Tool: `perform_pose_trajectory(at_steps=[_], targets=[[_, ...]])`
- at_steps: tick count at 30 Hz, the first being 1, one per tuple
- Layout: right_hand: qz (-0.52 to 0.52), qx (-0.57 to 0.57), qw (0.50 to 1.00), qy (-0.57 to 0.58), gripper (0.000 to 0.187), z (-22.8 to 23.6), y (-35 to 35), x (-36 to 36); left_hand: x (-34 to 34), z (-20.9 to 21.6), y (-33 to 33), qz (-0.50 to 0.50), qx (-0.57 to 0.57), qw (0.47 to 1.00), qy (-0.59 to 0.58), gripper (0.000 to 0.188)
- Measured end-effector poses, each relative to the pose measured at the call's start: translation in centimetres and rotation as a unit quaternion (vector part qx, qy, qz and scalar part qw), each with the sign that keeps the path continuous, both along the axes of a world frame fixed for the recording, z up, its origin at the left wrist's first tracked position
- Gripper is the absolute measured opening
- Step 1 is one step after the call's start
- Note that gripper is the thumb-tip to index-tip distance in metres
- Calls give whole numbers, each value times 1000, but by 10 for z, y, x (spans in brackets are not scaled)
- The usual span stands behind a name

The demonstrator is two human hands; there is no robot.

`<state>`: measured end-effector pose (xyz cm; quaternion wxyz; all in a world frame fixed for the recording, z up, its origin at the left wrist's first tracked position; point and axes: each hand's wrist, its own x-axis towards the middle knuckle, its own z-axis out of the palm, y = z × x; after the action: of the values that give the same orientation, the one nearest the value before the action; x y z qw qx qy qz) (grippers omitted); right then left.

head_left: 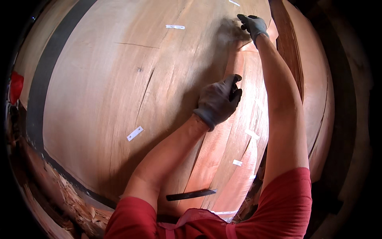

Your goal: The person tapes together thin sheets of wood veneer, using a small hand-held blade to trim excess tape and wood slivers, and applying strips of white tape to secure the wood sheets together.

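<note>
My left hand [218, 100], in a grey glove with dark fingertips, hovers at or just over the middle of a large wood veneer sheet [91, 87]. Its fingers are curled, and whatever they hold, if anything, is hidden. Farther off, my right hand [254, 27], gloved alike, is by the sheet's far right edge. Its fingers are apart, stretched leftward, with nothing visible in them. Narrow reddish veneer strips [213, 149] lie under and beside my arms. On the near part of the veneer rests a slim black bar-like tool [191, 194], touched by neither hand.
Several short white tape pieces [135, 133] stick to the veneer. A dark band [47, 59] borders the left side. Wood scraps [81, 211] lie at the lower left. More stacked veneer [292, 47] stands to the right. Something red [16, 87] shows at the left rim.
</note>
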<state>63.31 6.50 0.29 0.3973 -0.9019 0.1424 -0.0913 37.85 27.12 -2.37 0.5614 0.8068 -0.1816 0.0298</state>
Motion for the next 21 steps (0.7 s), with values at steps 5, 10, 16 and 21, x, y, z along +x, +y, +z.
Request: perform_pose_trajectory(at_steps=[5,10,16,21], targets=[[-3,-101,995,-2,41,-5,17,4,0,1,4,11,14,1000,25,31],[-35,-266,963,-33,41,-22,5,10,1,2,2,11,14,1000,15,31],[-16,-282,958,40,50,-12,13,7,1,0,5,14,15,1000,12,31],[-32,-244,969,28,53,-18,-3,2,1,-1,2,9,18,1000,6,32]])
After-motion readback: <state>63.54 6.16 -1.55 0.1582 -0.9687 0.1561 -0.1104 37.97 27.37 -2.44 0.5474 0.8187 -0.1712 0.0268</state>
